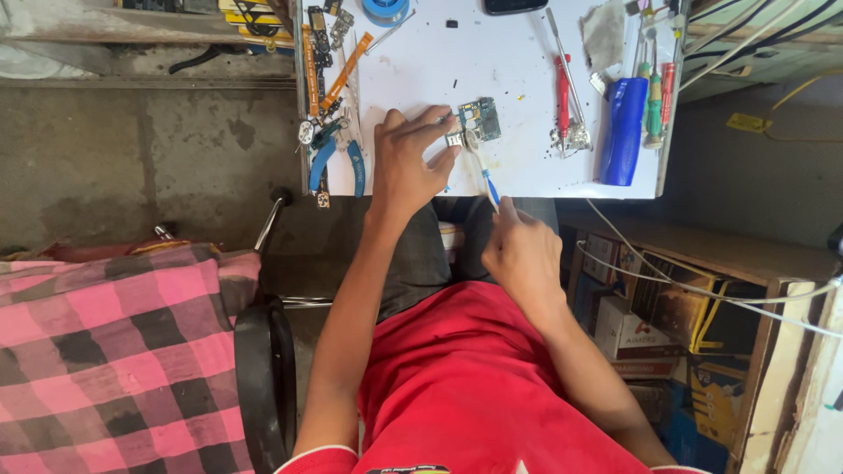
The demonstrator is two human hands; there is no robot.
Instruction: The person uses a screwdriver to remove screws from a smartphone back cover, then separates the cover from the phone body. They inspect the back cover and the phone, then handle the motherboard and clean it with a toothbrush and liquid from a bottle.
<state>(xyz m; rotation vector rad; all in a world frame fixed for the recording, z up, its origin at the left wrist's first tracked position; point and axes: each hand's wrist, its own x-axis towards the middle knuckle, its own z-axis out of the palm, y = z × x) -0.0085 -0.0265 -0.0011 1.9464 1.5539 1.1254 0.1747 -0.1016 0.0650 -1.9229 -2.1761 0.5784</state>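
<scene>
A red shirt (474,386) fills the foreground. The right hand (520,250), off the bench's near edge, has fingers closed on a blue-handled tool (485,175). Left hand (406,162) fingers pinch a small circuit board (474,121) mid-bench (509,70); blue pliers (338,162) crowd the left edge.

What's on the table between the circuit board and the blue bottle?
In the head view, between the circuit board and the blue bottle lies a red-handled screwdriver.
</scene>
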